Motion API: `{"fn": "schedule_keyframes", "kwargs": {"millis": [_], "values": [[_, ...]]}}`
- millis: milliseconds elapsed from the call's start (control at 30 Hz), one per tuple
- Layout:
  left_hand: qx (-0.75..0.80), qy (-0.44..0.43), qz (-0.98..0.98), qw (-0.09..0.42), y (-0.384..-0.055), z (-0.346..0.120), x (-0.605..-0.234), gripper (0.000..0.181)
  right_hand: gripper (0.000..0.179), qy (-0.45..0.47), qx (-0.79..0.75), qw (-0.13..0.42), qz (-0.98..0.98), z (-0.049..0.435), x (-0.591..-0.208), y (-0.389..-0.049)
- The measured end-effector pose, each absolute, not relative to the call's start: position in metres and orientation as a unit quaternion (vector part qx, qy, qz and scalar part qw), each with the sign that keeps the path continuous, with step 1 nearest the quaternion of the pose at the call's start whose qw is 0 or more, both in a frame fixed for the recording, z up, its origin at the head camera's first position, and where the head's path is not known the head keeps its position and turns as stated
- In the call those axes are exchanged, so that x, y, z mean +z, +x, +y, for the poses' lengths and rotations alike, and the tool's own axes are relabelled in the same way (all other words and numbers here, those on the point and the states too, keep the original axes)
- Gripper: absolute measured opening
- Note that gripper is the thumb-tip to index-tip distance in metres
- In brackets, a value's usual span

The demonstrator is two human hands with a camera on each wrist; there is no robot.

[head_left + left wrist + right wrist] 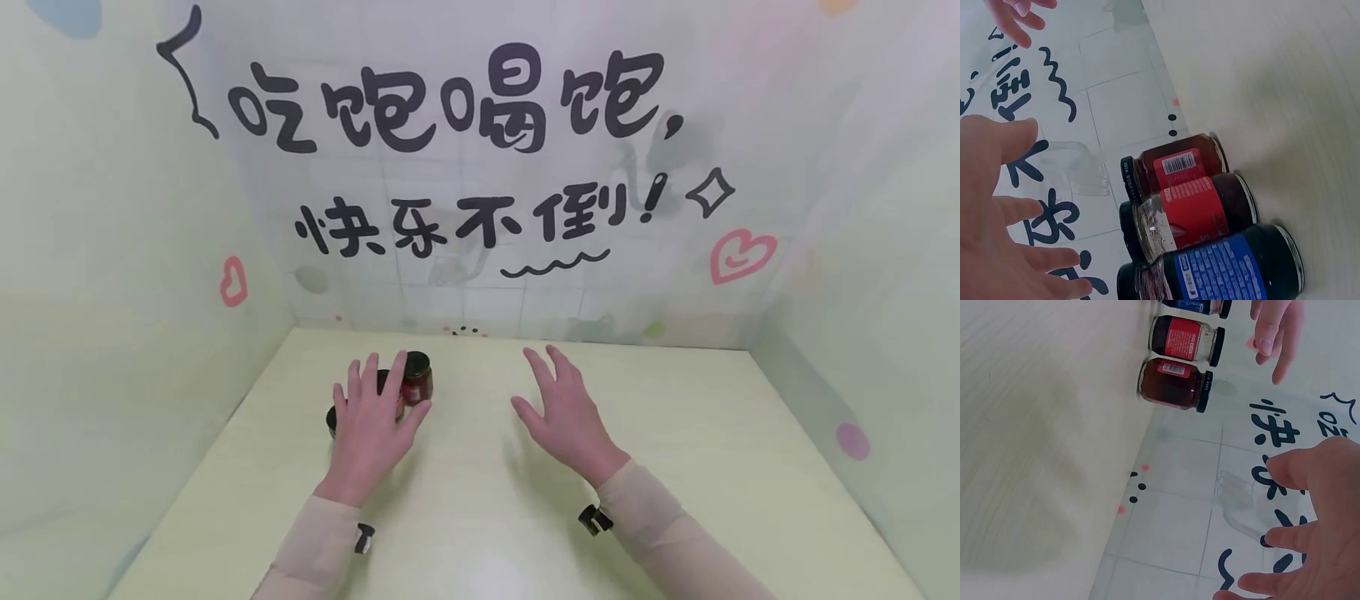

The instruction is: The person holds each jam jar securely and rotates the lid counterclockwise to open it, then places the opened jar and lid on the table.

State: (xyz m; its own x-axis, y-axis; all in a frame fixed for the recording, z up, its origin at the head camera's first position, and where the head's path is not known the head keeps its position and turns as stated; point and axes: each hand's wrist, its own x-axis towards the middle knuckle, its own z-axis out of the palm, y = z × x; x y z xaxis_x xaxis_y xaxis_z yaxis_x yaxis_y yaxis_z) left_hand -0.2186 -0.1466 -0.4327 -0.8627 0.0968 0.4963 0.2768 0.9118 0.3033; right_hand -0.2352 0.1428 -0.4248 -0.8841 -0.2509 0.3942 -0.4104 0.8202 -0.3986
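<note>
Close-set jars [1194, 212] could be toppled if brushed by the nearby left hand [372, 437], spread and empty like the right hand [570, 418].

The left sleeve [312, 546] and the right sleeve [671, 533] are pale beige, plain, slightly creased, and they reach to the wrist. A small black piece [365, 531] shows beside the left one, and a similar dark angular piece [592, 518] beside the right.

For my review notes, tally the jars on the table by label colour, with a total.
Red-label jars: 2
Blue-label jar: 1
Total: 3
</note>
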Motion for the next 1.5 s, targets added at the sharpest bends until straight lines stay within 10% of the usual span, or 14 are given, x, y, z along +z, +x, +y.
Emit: {"fn": "schedule_keyframes", "kwargs": {"millis": [1500], "values": [[-0.347, -0.007, -0.922, 0.171, -0.198, -0.204, -0.461, 0.099, 0.069, 0.241, 0.244, 0.136, -0.929, 0.083, -0.41, -0.232]]}}
